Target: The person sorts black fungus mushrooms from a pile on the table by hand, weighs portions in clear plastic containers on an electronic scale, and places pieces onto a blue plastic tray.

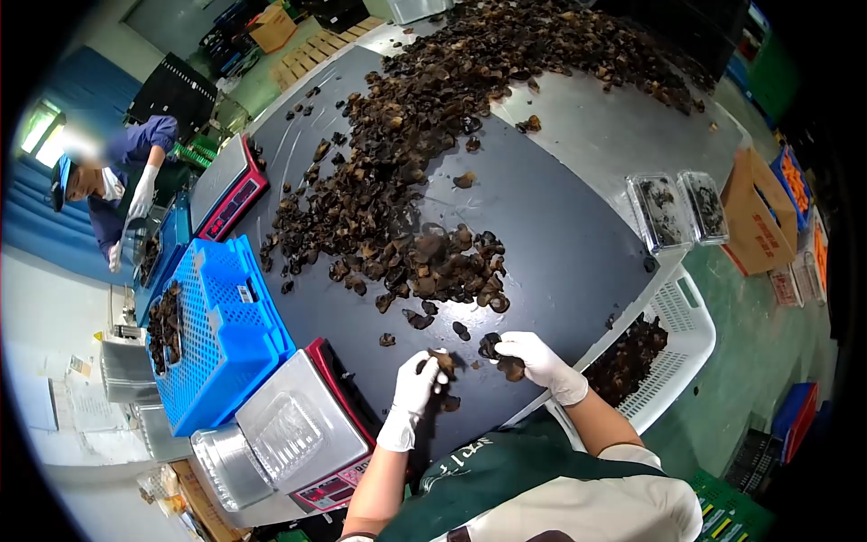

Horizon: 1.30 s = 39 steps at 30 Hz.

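Note:
My left hand [415, 390], in a white glove, is closed on a brownish wood ear mushroom [444, 363] over the near side of the dark tabletop [560, 262]. Across from it, my white-gloved right hand [536, 359] pinches a dark wood ear mushroom [510, 368] between thumb and fingers. The two hands are a short way apart. A few loose pieces lie close by, among them a small mushroom [461, 331] just beyond the hands. Farther out, a large heap of wood ear mushrooms [397, 181] spreads back across the table.
On the left stand a scale [307, 420] with clear plastic containers, a blue crate [230, 325] and a red-edged scale [230, 194]. A co-worker [117, 190] stands beyond. At right are a white basket [677, 312] of mushrooms, clear boxes [657, 212] and a cardboard box [759, 217].

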Each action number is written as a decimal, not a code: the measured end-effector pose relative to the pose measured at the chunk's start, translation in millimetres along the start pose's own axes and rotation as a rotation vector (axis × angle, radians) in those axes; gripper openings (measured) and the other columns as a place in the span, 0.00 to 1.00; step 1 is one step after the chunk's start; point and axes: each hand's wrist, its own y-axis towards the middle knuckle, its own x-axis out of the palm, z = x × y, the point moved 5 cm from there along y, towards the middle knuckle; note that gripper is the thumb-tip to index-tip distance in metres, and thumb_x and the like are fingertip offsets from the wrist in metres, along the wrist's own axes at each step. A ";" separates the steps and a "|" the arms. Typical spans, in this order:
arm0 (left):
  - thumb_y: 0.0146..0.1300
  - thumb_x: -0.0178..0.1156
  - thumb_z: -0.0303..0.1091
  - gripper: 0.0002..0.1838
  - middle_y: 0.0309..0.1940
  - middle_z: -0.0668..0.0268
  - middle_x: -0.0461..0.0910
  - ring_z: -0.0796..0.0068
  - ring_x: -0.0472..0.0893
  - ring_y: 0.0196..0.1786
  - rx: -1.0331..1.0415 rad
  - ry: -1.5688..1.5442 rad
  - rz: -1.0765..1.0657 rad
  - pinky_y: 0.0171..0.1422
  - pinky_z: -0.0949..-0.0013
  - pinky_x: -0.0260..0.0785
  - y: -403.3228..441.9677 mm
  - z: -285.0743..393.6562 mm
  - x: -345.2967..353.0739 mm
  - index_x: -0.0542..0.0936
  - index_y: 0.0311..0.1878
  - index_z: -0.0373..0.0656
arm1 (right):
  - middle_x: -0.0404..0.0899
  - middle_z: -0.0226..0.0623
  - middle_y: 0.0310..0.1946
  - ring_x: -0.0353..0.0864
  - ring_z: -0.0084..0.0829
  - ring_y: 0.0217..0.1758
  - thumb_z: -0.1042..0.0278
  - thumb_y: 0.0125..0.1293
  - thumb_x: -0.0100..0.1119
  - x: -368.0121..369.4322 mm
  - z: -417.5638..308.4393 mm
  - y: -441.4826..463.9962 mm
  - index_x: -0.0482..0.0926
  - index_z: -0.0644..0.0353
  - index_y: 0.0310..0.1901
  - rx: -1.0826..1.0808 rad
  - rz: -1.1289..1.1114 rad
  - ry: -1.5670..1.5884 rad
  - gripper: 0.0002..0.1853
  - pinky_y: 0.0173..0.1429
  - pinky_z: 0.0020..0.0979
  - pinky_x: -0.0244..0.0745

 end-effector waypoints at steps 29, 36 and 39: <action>0.71 0.48 0.46 0.19 0.52 0.62 0.80 0.71 0.80 0.49 -0.070 -0.892 -0.354 0.40 0.67 0.72 -67.0 -15.5 0.8 0.75 0.58 0.46 | 0.76 0.25 0.33 0.69 0.15 0.31 0.74 0.56 0.66 60.3 -42.3 -26.9 0.80 0.59 0.52 -0.368 0.179 -0.671 0.20 0.39 0.19 0.69; 0.74 0.42 0.48 0.24 0.52 0.59 0.79 0.69 0.79 0.49 -0.104 -0.821 -0.228 0.43 0.65 0.72 -75.0 -19.3 -10.2 0.71 0.64 0.42 | 0.76 0.35 0.34 0.79 0.34 0.34 0.68 0.58 0.65 126.5 -26.5 -40.1 0.83 0.51 0.47 -0.570 -0.256 -0.977 0.13 0.41 0.29 0.77; 0.76 0.38 0.50 0.27 0.58 0.57 0.76 0.66 0.78 0.53 -0.117 -0.806 -0.291 0.49 0.60 0.74 -76.1 -25.4 -11.9 0.66 0.68 0.42 | 0.77 0.33 0.35 0.81 0.37 0.33 0.67 0.59 0.63 124.4 -16.0 -37.2 0.82 0.52 0.42 -0.647 -0.298 -1.111 0.09 0.40 0.31 0.78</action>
